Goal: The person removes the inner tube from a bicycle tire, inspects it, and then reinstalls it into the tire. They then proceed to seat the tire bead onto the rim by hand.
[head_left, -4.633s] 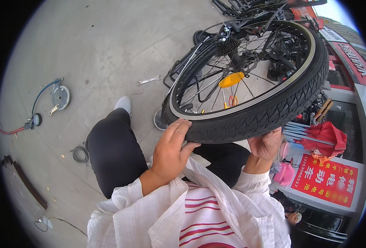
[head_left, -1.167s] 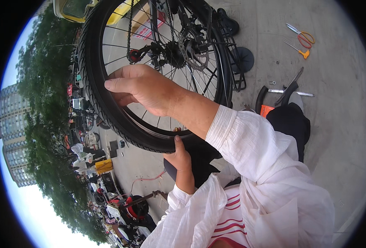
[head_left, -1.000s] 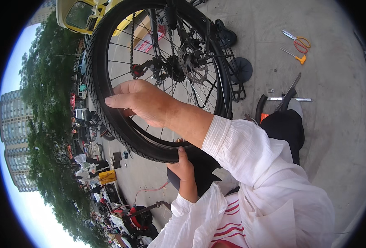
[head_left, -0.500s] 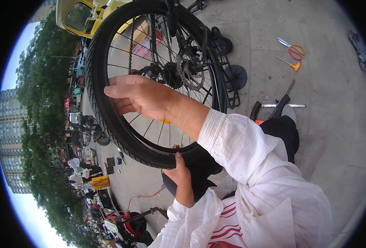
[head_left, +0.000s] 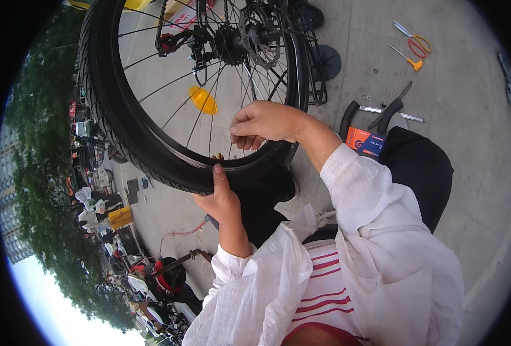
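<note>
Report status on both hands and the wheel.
Left hand grips tyre from below. Right hand fingers at rim by spokes. Nothing blocking.

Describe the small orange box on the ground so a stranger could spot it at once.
Start at the big black bicycle tyre that both hands grip, then look right past the right hand to the concrete beside the person's dark knee. The orange box lies there, under black-handled tools. It is the only flat, rectangular, orange-and-blue thing; the orange-handled scissors lie farther off.

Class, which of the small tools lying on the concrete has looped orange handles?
The scissors at top right; the screwdriver beside them has one straight orange grip.
</note>
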The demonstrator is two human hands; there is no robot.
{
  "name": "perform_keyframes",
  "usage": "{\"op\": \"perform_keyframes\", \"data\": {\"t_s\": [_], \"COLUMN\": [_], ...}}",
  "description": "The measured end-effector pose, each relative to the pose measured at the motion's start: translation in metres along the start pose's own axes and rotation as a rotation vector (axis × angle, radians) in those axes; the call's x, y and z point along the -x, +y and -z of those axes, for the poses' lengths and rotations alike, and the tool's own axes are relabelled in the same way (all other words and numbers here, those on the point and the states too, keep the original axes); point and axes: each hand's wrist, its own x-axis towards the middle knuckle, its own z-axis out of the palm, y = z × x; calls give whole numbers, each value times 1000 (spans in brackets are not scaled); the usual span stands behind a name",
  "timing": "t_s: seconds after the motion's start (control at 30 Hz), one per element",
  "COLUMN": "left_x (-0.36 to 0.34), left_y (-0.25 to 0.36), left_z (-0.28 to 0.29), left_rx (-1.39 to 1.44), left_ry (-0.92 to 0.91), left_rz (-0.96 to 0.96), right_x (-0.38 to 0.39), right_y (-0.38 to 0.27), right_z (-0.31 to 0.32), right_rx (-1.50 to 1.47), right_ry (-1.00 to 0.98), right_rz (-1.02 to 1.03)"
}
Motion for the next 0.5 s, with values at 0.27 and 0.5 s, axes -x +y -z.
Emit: {"op": "perform_keyframes", "data": {"t_s": [0.27,0.5], "left_x": [-31,-39], "left_y": [39,33], "left_z": [8,20], "left_rx": [-79,-28], "left_ry": [-41,-121], "left_rz": [38,15], "right_x": [1,5], "right_y": [25,-6], "right_z": [-29,-44], "right_rx": [118,103], "right_ry": [71,111], "right_rz": [288,412]}}
